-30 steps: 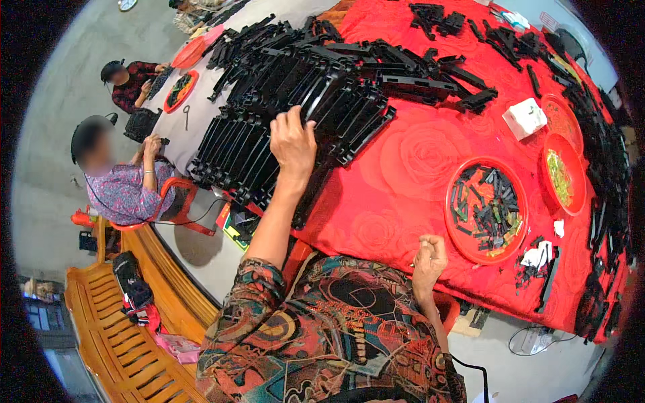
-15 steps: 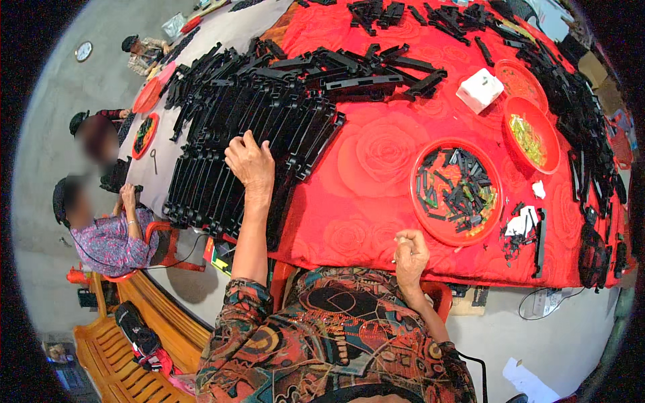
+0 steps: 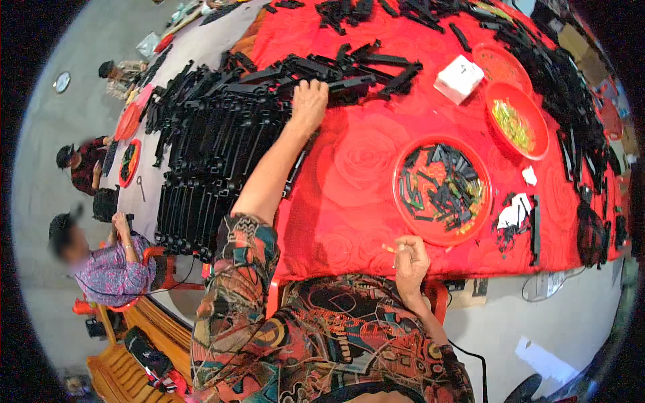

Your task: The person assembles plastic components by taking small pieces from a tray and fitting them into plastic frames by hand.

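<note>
Head view: black bar (image 3: 353,85) lies under left grip (image 3: 310,106).

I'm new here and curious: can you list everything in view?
Strips: many, black, rows and heaps left, more along the right
Tablecloth: one, red, middle and right
Bowls: at least five, red, three right, two left
Box: one, white, near the right-hand bowls
Crumpled tissues: two, white, right of the largest bowl
Clock: one, white-faced, upper left
Bench: one, brown, lower left
Bundle: one, black and red, on the bench
Other people: at least three, mixed clothing, left
Shirt: one, multicoloured, bottom centre
Left hand: one, bare, at the heaped strips
Right hand: one, bare, curled, near the largest bowl
</note>
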Demonstrator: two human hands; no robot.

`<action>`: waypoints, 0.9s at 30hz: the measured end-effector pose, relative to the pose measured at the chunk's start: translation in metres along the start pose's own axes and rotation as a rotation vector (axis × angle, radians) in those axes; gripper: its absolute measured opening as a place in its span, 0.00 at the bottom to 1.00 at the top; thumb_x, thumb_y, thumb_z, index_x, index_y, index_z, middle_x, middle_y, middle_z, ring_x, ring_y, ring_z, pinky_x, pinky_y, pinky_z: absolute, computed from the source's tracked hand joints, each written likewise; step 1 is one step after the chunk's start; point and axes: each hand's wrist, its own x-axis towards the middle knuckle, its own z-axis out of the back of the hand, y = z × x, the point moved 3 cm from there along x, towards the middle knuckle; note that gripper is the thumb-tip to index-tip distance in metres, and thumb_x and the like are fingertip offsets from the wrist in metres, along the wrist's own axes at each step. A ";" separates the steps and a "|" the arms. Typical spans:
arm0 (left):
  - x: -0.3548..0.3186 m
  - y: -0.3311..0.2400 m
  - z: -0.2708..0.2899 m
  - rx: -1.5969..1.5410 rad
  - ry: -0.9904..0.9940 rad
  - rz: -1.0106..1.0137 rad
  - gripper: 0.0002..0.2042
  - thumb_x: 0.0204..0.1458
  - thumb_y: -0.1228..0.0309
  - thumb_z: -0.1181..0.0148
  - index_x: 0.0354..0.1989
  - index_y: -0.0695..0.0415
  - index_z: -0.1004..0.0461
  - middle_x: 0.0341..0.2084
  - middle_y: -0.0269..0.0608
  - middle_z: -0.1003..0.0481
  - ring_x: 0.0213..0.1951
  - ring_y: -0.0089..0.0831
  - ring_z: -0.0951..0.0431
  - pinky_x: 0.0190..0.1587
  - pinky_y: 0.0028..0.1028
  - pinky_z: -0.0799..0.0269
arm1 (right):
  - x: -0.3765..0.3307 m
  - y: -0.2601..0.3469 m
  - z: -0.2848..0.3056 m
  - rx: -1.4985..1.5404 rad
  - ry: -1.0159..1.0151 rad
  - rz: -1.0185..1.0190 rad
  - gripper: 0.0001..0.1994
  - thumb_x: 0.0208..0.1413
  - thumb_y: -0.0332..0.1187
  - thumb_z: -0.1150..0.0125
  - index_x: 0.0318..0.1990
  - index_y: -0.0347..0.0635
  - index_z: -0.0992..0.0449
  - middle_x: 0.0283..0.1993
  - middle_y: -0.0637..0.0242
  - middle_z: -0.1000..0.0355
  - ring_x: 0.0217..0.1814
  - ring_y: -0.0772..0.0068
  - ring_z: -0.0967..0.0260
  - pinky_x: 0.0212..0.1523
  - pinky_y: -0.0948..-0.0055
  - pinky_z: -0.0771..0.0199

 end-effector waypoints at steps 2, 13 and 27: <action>0.007 0.004 -0.018 0.063 0.076 -0.004 0.10 0.43 0.75 0.47 0.35 0.59 0.30 0.34 0.44 0.29 0.39 0.41 0.31 0.40 0.36 0.35 | 0.000 0.002 0.011 -0.089 -0.024 0.002 0.02 0.55 0.23 0.53 0.33 0.36 0.32 0.23 0.77 0.40 0.24 0.88 0.46 0.23 0.83 0.46; -0.002 0.002 0.051 -0.076 -0.234 0.075 0.14 0.38 0.65 0.35 0.33 0.56 0.28 0.31 0.43 0.29 0.36 0.43 0.29 0.37 0.40 0.34 | 0.014 0.009 0.061 -0.176 -0.045 0.095 0.02 0.53 0.24 0.49 0.34 0.38 0.30 0.19 0.82 0.47 0.20 0.91 0.52 0.20 0.84 0.53; -0.205 -0.067 0.121 -0.980 0.225 0.365 0.15 0.38 0.75 0.35 0.36 0.61 0.29 0.31 0.47 0.27 0.36 0.45 0.26 0.39 0.35 0.32 | 0.004 -0.023 0.027 -0.994 0.224 0.373 0.08 0.51 0.29 0.44 0.39 0.41 0.30 0.33 0.54 0.35 0.29 0.46 0.33 0.25 0.53 0.33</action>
